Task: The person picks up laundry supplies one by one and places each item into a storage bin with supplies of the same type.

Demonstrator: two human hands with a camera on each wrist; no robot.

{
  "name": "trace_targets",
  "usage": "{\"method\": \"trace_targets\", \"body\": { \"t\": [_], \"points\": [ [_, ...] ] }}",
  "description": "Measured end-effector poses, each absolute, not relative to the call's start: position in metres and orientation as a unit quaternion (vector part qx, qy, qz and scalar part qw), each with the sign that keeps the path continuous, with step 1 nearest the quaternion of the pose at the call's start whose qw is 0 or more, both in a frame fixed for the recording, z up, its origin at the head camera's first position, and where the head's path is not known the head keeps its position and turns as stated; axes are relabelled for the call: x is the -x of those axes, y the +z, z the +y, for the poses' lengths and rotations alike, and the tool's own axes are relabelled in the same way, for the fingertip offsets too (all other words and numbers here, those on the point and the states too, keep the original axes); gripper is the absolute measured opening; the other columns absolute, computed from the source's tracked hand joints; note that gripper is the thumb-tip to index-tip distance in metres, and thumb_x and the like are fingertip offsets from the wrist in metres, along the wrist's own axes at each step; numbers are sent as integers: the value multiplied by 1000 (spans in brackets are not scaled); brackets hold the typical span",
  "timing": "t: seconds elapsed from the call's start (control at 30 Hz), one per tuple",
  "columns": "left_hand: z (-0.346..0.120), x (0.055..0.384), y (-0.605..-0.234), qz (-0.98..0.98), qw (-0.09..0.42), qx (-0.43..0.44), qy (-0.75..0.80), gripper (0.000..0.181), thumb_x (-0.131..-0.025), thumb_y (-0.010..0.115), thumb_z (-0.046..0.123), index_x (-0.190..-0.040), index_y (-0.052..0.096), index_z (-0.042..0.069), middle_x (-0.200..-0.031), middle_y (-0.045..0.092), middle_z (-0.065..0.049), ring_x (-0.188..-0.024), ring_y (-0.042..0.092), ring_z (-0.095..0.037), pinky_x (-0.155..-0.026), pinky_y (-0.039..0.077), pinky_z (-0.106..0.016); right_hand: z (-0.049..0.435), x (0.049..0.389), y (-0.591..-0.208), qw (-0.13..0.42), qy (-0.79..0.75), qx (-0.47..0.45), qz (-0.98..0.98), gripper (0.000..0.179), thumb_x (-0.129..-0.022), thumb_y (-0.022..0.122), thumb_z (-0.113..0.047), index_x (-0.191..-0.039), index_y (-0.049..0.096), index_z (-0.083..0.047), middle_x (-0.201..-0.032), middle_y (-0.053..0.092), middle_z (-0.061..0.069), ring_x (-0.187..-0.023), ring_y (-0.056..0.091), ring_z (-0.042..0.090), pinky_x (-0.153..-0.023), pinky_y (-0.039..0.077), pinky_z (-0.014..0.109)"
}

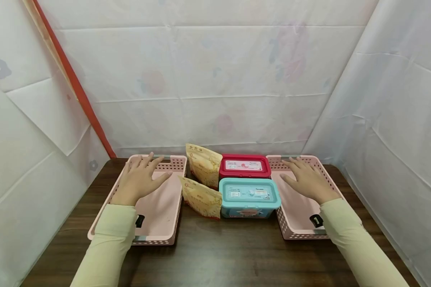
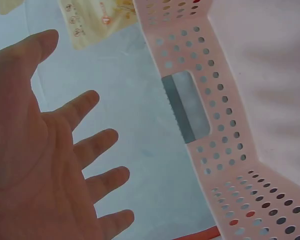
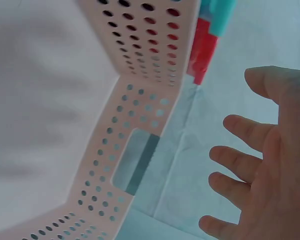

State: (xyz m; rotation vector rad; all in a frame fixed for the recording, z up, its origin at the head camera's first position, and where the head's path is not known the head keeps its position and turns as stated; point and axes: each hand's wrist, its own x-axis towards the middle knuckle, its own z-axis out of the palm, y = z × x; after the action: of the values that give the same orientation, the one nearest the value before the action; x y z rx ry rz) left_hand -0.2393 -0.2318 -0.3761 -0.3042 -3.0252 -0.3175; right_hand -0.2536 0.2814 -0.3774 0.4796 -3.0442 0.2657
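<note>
My left hand (image 1: 138, 181) hovers over the left pink basket (image 1: 158, 211), fingers spread and nothing held. Above the right pink basket (image 1: 294, 215) my right hand (image 1: 309, 180) is held the same way, palm down with fingers apart. Both wrist views show bare palms, with the left fingers (image 2: 97, 142) and right fingers (image 3: 235, 160) apart from the basket walls. Between the baskets stand two yellow pouches, the rear pouch (image 1: 204, 164) and the front pouch (image 1: 202, 199). Beside them are a red lidded box (image 1: 244, 165) and a teal lidded box (image 1: 249, 197).
Everything stands on a dark wooden table (image 1: 215, 255). White printed cloth (image 1: 215, 79) hangs behind and at both sides. A red strip (image 1: 72, 79) runs down the left corner. Small black tags lie in the left basket and the right basket.
</note>
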Motion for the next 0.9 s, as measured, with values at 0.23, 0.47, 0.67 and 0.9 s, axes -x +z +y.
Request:
{"method": "trace_targets", "body": {
  "t": [0.23,0.47,0.67,0.9],
  "points": [
    [-229,238,-369,-986,45,121,-102,83,-97,40,69,-158,32,12,-160,23,-25,-144,16,-53,-117,6,-65,275,246,-370,31,101,-170,-980,66,-104,45,-50,-153,41,-7,-156,33,24,-144,22,48,-113,13,70],
    [-230,238,-371,-971,42,169,-164,76,-98,51,61,-154,41,10,-157,30,-25,-142,26,-49,-109,22,-71,269,241,-370,49,120,-202,-971,58,-103,55,-37,-150,45,-5,-155,35,24,-143,27,48,-112,22,68],
    [-232,236,-373,-964,32,186,-190,75,-98,55,54,-151,43,3,-156,34,-26,-141,29,-49,-110,26,-68,263,237,-368,50,129,-217,-966,57,-102,59,-32,-150,45,-5,-155,35,24,-143,26,47,-110,26,69],
    [-231,235,-374,-944,4,211,-256,65,-99,58,51,-148,49,10,-151,44,-21,-137,39,-45,-107,33,-65,254,233,-370,49,181,-249,-950,54,-101,62,-25,-148,47,-4,-150,45,21,-138,39,42,-109,33,64]
  ]
}}
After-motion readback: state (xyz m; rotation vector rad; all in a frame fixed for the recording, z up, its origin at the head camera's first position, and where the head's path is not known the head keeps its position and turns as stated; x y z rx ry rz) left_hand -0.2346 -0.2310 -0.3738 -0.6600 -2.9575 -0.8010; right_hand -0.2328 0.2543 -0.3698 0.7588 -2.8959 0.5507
